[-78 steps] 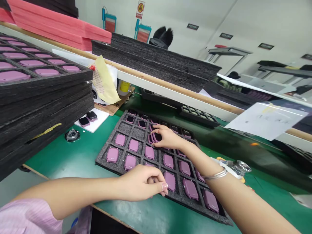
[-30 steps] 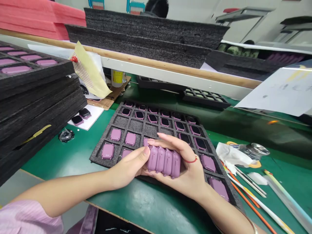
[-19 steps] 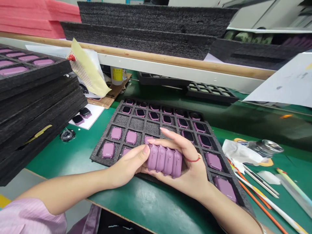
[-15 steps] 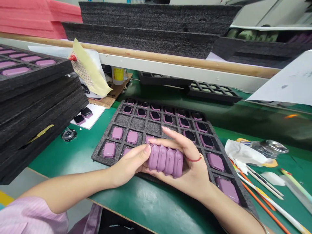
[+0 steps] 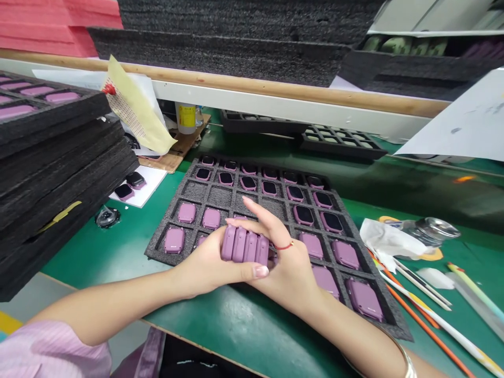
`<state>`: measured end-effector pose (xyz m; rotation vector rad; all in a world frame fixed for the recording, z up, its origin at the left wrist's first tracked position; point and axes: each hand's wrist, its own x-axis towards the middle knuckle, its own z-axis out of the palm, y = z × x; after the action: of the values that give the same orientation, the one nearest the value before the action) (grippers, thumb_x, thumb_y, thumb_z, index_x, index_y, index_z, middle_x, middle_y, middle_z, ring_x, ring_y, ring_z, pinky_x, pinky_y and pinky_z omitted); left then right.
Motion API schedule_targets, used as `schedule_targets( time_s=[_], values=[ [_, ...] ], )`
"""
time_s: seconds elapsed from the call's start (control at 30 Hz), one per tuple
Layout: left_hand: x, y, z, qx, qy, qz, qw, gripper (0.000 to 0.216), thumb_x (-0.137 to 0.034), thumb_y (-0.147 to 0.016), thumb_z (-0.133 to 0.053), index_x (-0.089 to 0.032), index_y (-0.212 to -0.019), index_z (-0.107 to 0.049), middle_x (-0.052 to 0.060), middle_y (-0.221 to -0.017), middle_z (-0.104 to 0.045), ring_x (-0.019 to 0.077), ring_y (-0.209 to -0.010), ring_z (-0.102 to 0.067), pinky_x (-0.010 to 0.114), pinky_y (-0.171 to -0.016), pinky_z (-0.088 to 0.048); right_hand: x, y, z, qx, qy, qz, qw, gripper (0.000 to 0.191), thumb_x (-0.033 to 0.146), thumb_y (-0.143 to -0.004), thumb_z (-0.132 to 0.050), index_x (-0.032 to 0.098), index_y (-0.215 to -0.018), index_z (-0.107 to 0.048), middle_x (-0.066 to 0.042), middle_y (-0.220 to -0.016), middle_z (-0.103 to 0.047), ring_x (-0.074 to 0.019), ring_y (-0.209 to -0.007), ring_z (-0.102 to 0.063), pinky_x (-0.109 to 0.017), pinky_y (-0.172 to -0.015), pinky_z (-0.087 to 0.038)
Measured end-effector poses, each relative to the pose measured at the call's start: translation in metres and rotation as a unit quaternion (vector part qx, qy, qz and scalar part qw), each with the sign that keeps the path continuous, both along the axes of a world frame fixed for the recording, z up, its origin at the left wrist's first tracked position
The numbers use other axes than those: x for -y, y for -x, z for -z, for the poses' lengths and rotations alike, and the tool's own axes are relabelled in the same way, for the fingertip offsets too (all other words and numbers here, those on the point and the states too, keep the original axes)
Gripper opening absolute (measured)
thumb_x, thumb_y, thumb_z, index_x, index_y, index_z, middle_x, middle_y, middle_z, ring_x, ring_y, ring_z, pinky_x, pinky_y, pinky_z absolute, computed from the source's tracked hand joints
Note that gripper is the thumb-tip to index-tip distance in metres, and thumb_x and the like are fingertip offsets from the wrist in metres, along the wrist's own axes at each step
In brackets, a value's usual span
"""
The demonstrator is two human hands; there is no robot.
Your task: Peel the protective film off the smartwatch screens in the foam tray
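A row of several purple watch cases [image 5: 244,245], pressed together side by side, sits in my left hand [image 5: 208,268], whose thumb wraps under it. My right hand [image 5: 293,275] lies behind and to the right of the row. Its fingers are stretched out against the row, and a red band shows on one of them. Both hands hover over the near edge of a black foam tray [image 5: 157,252] on the green table. The tray's near pockets hold purple cases face down. Its far pockets hold cases with dark screens up, and a few middle pockets are empty.
A tall stack of black foam trays [image 5: 59,157] fills the left side. A white card with two watches [image 5: 136,186] lies beside it. A glass jar [image 5: 431,231], crumpled paper and long sticks [image 5: 417,310] lie at the right. Empty black trays [image 5: 338,142] sit at the back.
The right hand picked cases out of the tray and gathered them into a row. The row has since passed from the right palm into the left hand's grip and moved slightly left.
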<state>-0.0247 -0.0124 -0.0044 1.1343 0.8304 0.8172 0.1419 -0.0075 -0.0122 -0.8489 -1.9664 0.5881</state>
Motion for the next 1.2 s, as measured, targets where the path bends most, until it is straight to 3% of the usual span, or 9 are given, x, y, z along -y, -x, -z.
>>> schedule_targets(
  time_s=[0.13, 0.33, 0.53, 0.73, 0.83, 0.9, 0.97, 1.07, 1.2],
  values=[
    [0.003, 0.001, 0.0, -0.028, 0.005, 0.02, 0.999, 0.064, -0.024, -0.064, -0.088, -0.017, -0.116, -0.051, 0.003, -0.097, -0.064, 0.022, -0.092, -0.064, 0.038, -0.084, -0.053, 0.0, 0.001, 0.003, -0.011, 0.014, 0.001, 1.0, 0.092, 0.017, -0.077, -0.079, 0.031, -0.155, -0.032, -0.002, -0.125, -0.073, -0.0194, -0.114, -0.071, -0.03, -0.098, -0.061],
    [0.007, 0.001, -0.002, -0.035, 0.025, 0.025, 0.999, 0.071, -0.027, -0.061, -0.09, -0.02, -0.119, -0.049, 0.003, -0.097, -0.067, 0.0252, -0.093, -0.067, 0.04, -0.081, -0.054, 0.002, -0.001, 0.003, -0.037, 0.037, -0.015, 0.999, 0.094, 0.019, -0.077, -0.082, 0.033, -0.155, -0.032, -0.002, -0.123, -0.074, -0.0208, -0.11, -0.073, -0.026, -0.077, -0.067],
    [0.008, 0.0, -0.008, -0.022, 0.021, 0.018, 0.999, 0.07, -0.026, -0.058, -0.092, -0.018, -0.116, -0.053, 0.004, -0.096, -0.067, 0.0242, -0.091, -0.066, 0.04, -0.082, -0.054, 0.005, -0.003, 0.003, -0.043, 0.002, -0.021, 0.999, 0.094, 0.021, -0.077, -0.083, 0.03, -0.155, -0.032, -0.005, -0.127, -0.072, -0.0251, -0.119, -0.068, -0.038, -0.099, -0.062],
    [0.005, 0.001, -0.005, 0.037, 0.006, 0.019, 0.999, 0.064, -0.026, -0.061, -0.092, -0.016, -0.115, -0.058, 0.009, -0.113, -0.066, 0.0259, -0.107, -0.064, 0.04, -0.094, -0.052, 0.005, -0.002, 0.001, -0.031, -0.023, -0.046, 0.998, 0.092, 0.025, -0.081, -0.081, 0.03, -0.157, -0.029, -0.009, -0.13, -0.07, -0.0272, -0.118, -0.069, -0.044, -0.103, -0.059],
    [0.002, 0.001, -0.002, 0.046, -0.004, 0.025, 0.999, 0.054, -0.033, -0.062, -0.092, -0.014, -0.105, -0.066, 0.008, -0.104, -0.068, 0.0253, -0.101, -0.066, 0.039, -0.091, -0.053, 0.007, 0.0, -0.001, -0.004, -0.028, -0.052, 0.998, 0.089, 0.026, -0.085, -0.076, 0.031, -0.158, -0.025, -0.008, -0.126, -0.072, -0.0272, -0.119, -0.068, -0.048, -0.107, -0.056],
    [0.0, 0.002, -0.002, 0.023, -0.02, 0.019, 0.999, 0.05, -0.033, -0.063, -0.092, -0.015, -0.103, -0.068, 0.007, -0.102, -0.07, 0.025, -0.1, -0.066, 0.037, -0.09, -0.053, 0.008, -0.001, -0.004, 0.027, -0.033, -0.061, 0.997, 0.091, 0.027, -0.085, -0.076, 0.032, -0.159, -0.023, -0.009, -0.135, -0.066, -0.0287, -0.126, -0.063, -0.052, -0.112, -0.05],
    [0.001, 0.002, -0.004, -0.004, -0.047, 0.007, 0.999, 0.051, -0.032, -0.064, -0.092, -0.016, -0.106, -0.069, 0.007, -0.103, -0.072, 0.0251, -0.102, -0.066, 0.037, -0.093, -0.052, 0.011, -0.004, -0.009, 0.037, -0.033, -0.078, 0.996, 0.1, 0.038, -0.078, -0.082, 0.033, -0.159, -0.023, -0.011, -0.148, -0.055, -0.0329, -0.134, -0.056, -0.057, -0.116, -0.043],
    [0.004, 0.003, -0.008, -0.034, -0.095, -0.013, 0.995, 0.054, -0.03, -0.062, -0.093, -0.017, -0.109, -0.071, 0.007, -0.107, -0.074, 0.0257, -0.102, -0.068, 0.038, -0.097, -0.052, 0.012, -0.012, -0.016, -0.042, 0.006, -0.081, 0.996, 0.094, 0.064, -0.077, -0.073, 0.033, -0.155, -0.032, -0.011, -0.15, -0.051, -0.0359, -0.137, -0.051, -0.058, -0.119, -0.039],
    [0.009, 0.005, -0.01, -0.048, -0.183, -0.028, 0.982, 0.046, -0.029, -0.065, -0.092, -0.019, -0.106, -0.073, 0.006, -0.108, -0.076, 0.0241, -0.103, -0.07, 0.036, -0.1, -0.052, 0.003, -0.015, -0.014, -0.161, 0.143, -0.046, 0.975, 0.061, 0.066, -0.094, -0.045, 0.032, -0.145, -0.048, -0.009, -0.141, -0.059, -0.0285, -0.133, -0.056, -0.048, -0.115, -0.046]
  ],
)
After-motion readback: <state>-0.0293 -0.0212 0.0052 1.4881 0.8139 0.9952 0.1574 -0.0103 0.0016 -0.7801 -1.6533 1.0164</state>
